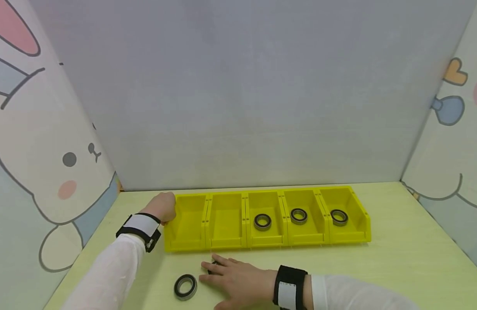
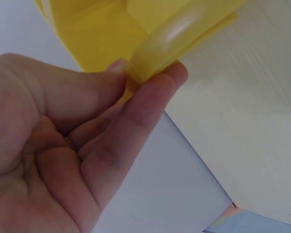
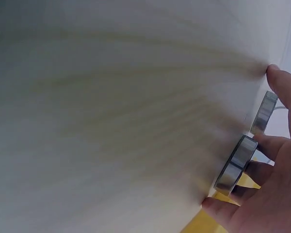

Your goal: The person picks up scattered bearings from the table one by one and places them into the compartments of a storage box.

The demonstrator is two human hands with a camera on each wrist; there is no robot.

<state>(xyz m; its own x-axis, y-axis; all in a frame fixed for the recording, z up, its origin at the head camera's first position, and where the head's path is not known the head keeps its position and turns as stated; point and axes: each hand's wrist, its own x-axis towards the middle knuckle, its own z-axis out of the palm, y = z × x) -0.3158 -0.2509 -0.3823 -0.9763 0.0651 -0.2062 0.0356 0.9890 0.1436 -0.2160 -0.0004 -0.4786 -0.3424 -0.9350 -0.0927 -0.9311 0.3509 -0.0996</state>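
My left hand [image 1: 162, 206] pinches the upper edge of the left side wall of a row of yellow storage bins [image 1: 226, 219]. In the left wrist view, thumb and fingers close on that yellow rim [image 2: 160, 46]. My right hand [image 1: 242, 277] lies spread on the table in front of the bins, palm down. Its straight fingers rest over a black-sealed ball bearing [image 3: 236, 165], mostly hidden under them in the head view. A second ball bearing [image 1: 178, 287] lies flat on the table, left of the right fingertips.
Three bins at the right each hold one bearing: the middle one [image 1: 263, 228], the fourth [image 1: 298, 222] and the rightmost [image 1: 339, 223]. A grey panel [image 1: 238, 107] stands behind the bins. Cartoon-printed side panels [image 1: 36, 142] border the pale yellow table [image 1: 409, 258].
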